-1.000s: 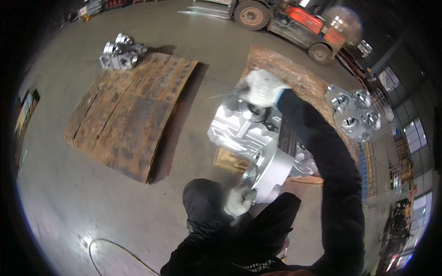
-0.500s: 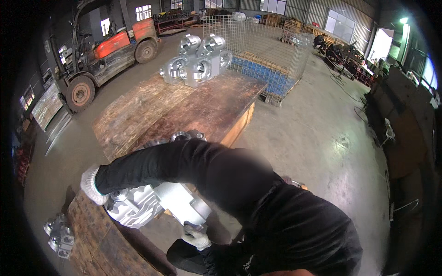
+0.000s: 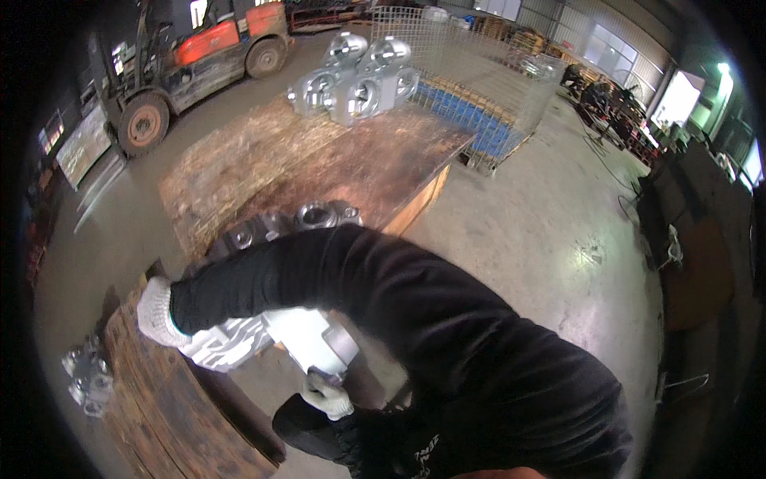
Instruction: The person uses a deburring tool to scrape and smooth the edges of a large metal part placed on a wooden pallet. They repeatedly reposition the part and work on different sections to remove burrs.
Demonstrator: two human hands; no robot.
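Metal casting (image 3: 267,339): silver, ribbed, carried above the concrete floor (image 3: 511,239), just beside a wooden pallet (image 3: 167,415). Left hand (image 3: 159,314), white glove, clamped on its far end; right hand (image 3: 327,393), gloved, clamped under its round flange. More castings (image 3: 355,76) lie on the pallet beyond, near a forklift (image 3: 191,56).

Just one head-mounted fisheye, looking steeply down past a dark sleeve (image 3: 415,319) at the concrete floor (image 3: 542,231), close up.
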